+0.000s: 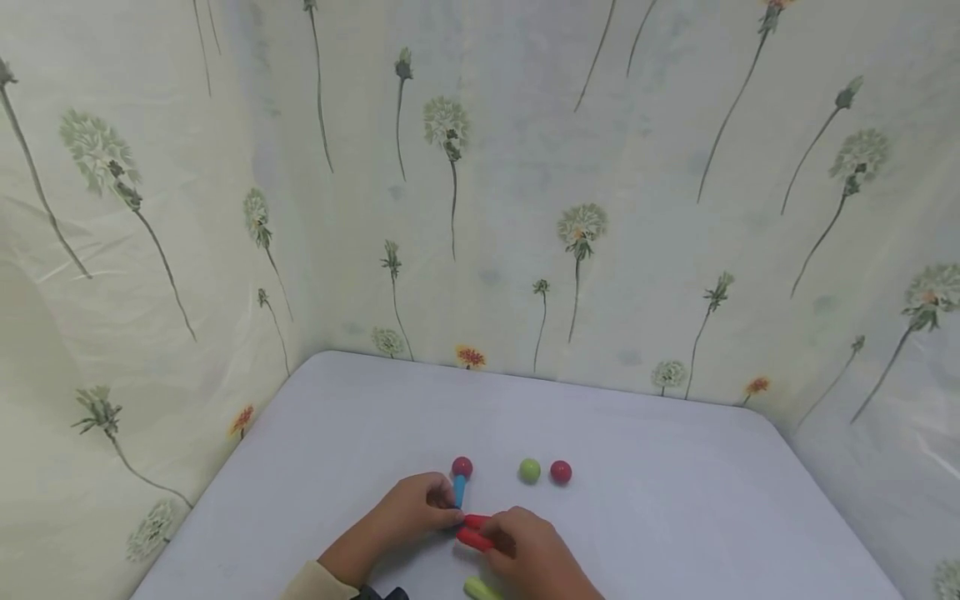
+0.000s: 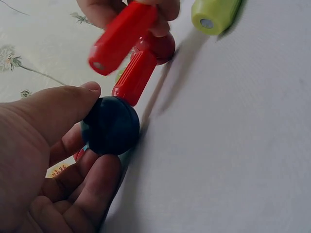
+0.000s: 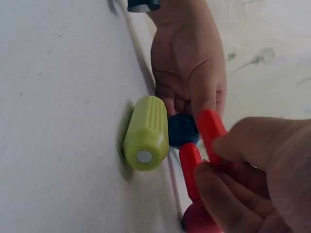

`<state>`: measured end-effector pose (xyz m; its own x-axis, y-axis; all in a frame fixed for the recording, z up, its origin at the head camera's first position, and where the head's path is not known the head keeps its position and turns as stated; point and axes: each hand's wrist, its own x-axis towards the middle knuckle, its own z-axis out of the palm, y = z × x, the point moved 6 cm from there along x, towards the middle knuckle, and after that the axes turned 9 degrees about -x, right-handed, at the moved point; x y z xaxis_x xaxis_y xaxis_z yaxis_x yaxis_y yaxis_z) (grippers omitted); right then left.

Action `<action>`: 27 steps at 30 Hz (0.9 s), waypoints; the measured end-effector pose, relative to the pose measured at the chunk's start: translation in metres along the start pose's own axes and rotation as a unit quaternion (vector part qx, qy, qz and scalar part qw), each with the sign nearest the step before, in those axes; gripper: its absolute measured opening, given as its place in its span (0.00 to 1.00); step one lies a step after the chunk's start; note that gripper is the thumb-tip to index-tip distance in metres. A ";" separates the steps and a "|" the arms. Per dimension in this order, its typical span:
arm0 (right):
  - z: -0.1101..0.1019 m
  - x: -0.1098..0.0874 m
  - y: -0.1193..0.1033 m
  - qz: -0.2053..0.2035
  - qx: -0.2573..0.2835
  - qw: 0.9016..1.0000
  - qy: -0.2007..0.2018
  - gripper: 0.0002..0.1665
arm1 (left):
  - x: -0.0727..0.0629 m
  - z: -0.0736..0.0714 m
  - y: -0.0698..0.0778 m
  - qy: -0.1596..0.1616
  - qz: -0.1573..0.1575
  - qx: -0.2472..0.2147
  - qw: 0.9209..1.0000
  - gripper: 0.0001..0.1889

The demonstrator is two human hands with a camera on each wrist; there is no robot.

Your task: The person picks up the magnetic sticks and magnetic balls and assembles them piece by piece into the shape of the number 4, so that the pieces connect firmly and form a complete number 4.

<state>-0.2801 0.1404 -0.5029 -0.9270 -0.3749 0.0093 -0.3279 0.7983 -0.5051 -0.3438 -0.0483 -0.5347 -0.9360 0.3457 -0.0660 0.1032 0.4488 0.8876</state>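
Note:
My left hand [image 1: 412, 504] pinches a dark blue ball [image 2: 111, 125] between thumb and fingers. From that ball a ridged red rod [image 2: 136, 77] runs to a red ball [image 2: 163, 48], partly covered by my right hand in the left wrist view. My right hand [image 1: 528, 542] pinches another red rod [image 3: 212, 133]; its free end shows a small metal disc in the left wrist view. Beside the left fingers, a blue rod [image 1: 459, 492] meets a second red ball [image 1: 462, 467]. Whether the blue rod touches the dark blue ball is hidden.
A light green rod [image 3: 147, 131] with a metal end lies on the white table [image 1: 637, 517], close to my right hand. Farther back sit a green ball [image 1: 529, 470] and a red ball [image 1: 561, 472]. A flower-patterned curtain [image 1: 510, 167] hangs behind the table.

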 end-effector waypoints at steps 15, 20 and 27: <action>-0.012 0.004 0.026 0.229 0.087 0.948 0.204 0.15 | 0.000 0.002 0.002 0.003 -0.014 0.003 1.000 0.12; -0.009 0.011 0.028 0.251 0.102 0.936 0.226 0.15 | 0.000 0.002 0.002 0.003 -0.021 -0.002 1.000 0.12; -0.004 0.019 0.030 0.284 0.122 0.927 0.214 0.14 | 0.000 0.000 0.003 -0.002 -0.025 -0.007 1.000 0.12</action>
<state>-0.3082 0.1594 -0.5150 -0.9418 0.3361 -0.0022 0.2370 0.6595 -0.7134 -0.3431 -0.0465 -0.5319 -0.9389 0.3255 -0.1120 0.0513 0.4540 0.8895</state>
